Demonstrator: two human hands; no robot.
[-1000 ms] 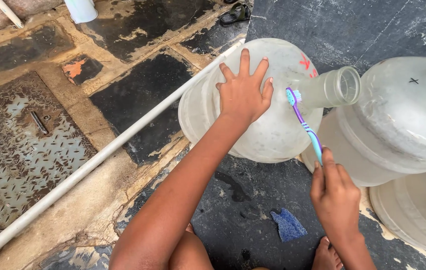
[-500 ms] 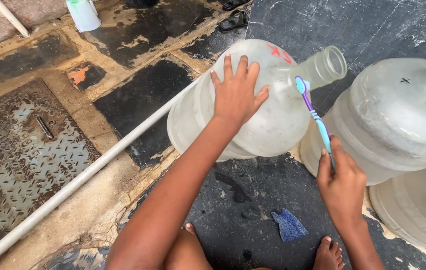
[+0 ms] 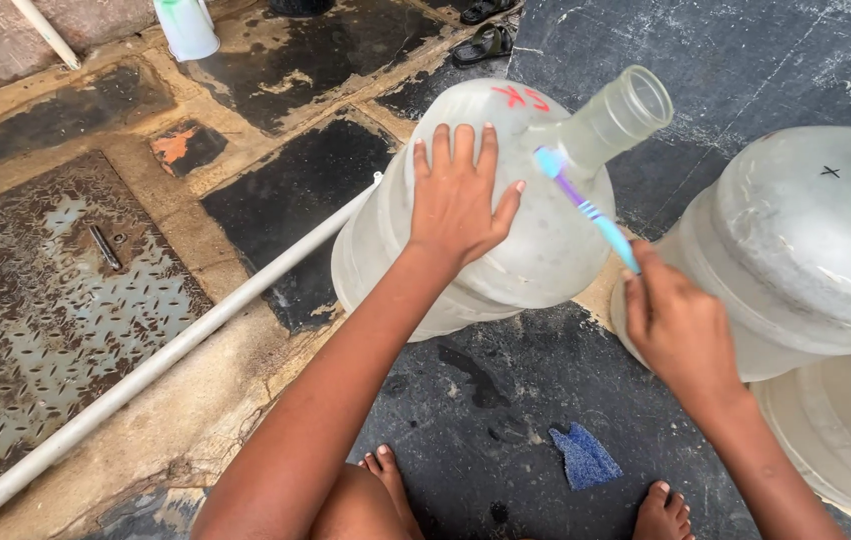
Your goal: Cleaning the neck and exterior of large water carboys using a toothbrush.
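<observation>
A large clear plastic water jug lies tilted on the wet floor, its open neck pointing up and to the right. My left hand presses flat on the jug's shoulder, fingers spread. My right hand grips the handle of a blue and purple toothbrush. The brush head touches the jug's shoulder just below the neck, beside red marks on the plastic.
A second big jug stands to the right, with a third below it. A white pipe runs diagonally across the floor, left of it a metal hatch. A blue rag lies between my bare feet. A white cup and sandals sit at the top.
The jug has tipped more upright, its neck rising. My left hand slid with it on the shoulder. The toothbrush head moved down from near the neck onto the shoulder.
</observation>
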